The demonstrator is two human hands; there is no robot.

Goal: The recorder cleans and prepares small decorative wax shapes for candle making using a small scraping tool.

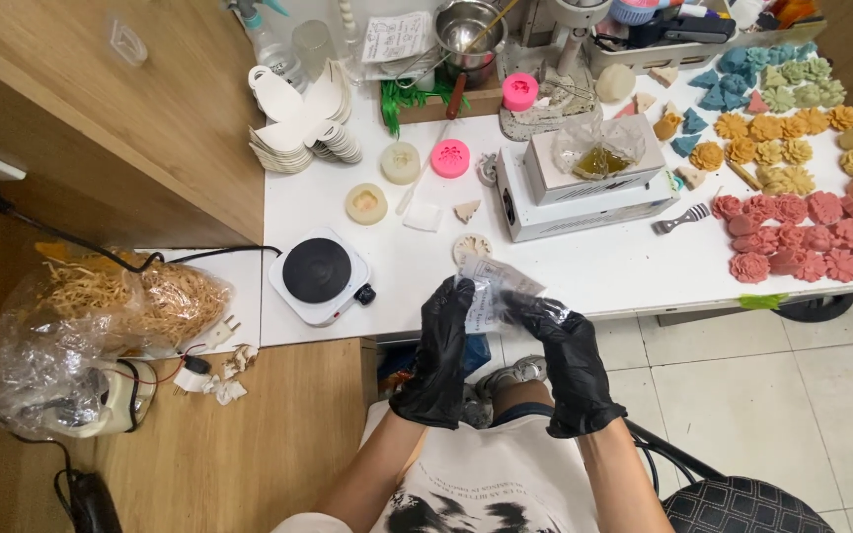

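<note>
Head view, looking down at a seated person in black gloves. Left hand (443, 347) and right hand (567, 357) are raised together just in front of the near edge of the white counter (594, 271), both closed on a small clear plastic bag (494, 288) with a printed paper insert; left fingers pinch its left edge, right fingers grip its lower right corner. Bag is held in the air above the counter edge, not resting on it. Directly behind the bag on the counter: a small round cream mould piece (472, 246). Left of that, a white single hot plate (320, 273) with a black round top, its cord running off to the left. Further back: two pale round moulds (366, 203), a pink round mould (449, 158), a small white square pad (424, 217). Centre: a white boxy appliance (584, 192) with a crumpled clear bag of yellowish material (599, 150) on top. Right side of the counter: rows of flower-shaped cast pieces, pink ones (802, 237) nearest, yellow ones (772, 138) behind, blue and green at the far corner. Far left, a stack of white card cut-outs (303, 123). On the wooden floor at left, a plastic bag of straw-like filling (101, 306).
</note>
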